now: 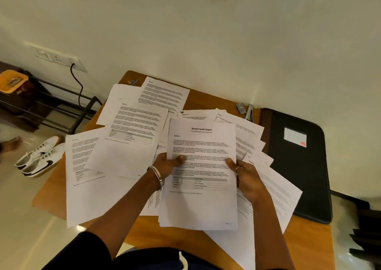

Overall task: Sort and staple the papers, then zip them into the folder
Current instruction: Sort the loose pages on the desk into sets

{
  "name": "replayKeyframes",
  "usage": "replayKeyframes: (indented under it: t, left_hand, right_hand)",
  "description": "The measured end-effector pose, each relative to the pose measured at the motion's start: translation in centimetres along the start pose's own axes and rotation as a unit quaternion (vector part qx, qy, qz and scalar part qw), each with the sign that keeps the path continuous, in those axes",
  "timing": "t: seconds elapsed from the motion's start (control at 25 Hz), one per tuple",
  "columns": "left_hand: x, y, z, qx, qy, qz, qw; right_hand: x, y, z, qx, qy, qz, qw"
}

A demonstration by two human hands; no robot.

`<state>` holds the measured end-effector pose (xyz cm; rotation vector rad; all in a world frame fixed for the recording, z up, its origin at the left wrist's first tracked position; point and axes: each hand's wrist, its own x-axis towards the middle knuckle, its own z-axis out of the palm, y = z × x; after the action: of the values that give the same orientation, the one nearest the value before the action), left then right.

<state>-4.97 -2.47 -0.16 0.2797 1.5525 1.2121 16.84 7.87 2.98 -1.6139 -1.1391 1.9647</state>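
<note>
Head view: "Sample Health Report" sheet [203, 166]

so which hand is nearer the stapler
Right. The right hand grips the held stack's right edge, below the stapler; the left hand grips the left edge, farther away.

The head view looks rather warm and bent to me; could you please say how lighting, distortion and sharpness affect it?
Head view: warm yellowish light, no harsh glare; wide-angle distortion bends the table edges; on the held stack, gripped by left hand and right hand, only the title reads, body text is blurred; the shoes are soft.
</note>
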Motion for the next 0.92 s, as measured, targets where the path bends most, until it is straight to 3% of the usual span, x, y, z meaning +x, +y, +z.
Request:
replayKeyframes:
  t: [0.08,0.2,0.28,0.44,0.52,0.56,0.6,0.68,0.72,0.76,0.84,0.92]
  left_hand:
    - [0.5,0.2,0.2,-0.016,0.001,-0.014,1.000]
    - [1.2,-0.3,0.1,-0.037,-0.010,-0.054,0.998]
    - [1.7,-0.7,-0.1,0.033,-0.048,-0.053,0.997]
    - [2.2,-0.4,0.3,0.162,-0.207,-0.033,0.964]
    - [3.1,0.5,0.8,0.219,-0.146,-0.014,0.965]
    - [3.6,0.9,0.9,0.316,-0.088,0.025,0.944]
    - [4.2,0.9,0.9,0.467,-0.043,0.089,0.879]
    - [5.1,0.5,1.0,0.693,-0.046,0.184,0.696]
    - [5.2,0.0,1.3,0.744,-0.062,0.206,0.632]
    - [5.3,-0.7,1.8,0.772,-0.074,0.224,0.591]
    - [4.3,-2.0,3.2,0.789,-0.092,0.237,0.559]
    - [3.1,-3.6,4.5,0.794,-0.101,0.207,0.563]
  right_hand:
    - [-0.1,1.7,1.0,-0.036,0.032,-0.034,0.998]
    - [0.0,3.1,1.8,-0.090,0.144,-0.069,0.983]
    - [-0.4,3.5,1.7,-0.098,0.161,-0.076,0.979]
    - [-1.4,4.4,0.8,-0.095,0.185,-0.075,0.975]
    - [-1.7,4.5,-0.4,-0.021,0.262,-0.060,0.963]
    - [-1.9,4.3,-1.1,0.032,0.297,-0.045,0.953]
    - [-1.8,4.2,-1.9,0.090,0.326,-0.034,0.940]
    - [-1.9,3.5,-3.2,0.203,0.344,-0.022,0.917]
    - [-2.0,3.1,-3.4,0.244,0.341,-0.021,0.907]
    - [-1.8,2.9,-3.7,0.275,0.340,-0.019,0.899]
    - [-1.5,2.7,-4.1,0.310,0.323,-0.010,0.894]
    - [-1.1,2.7,-4.1,0.332,0.314,-0.011,0.889]
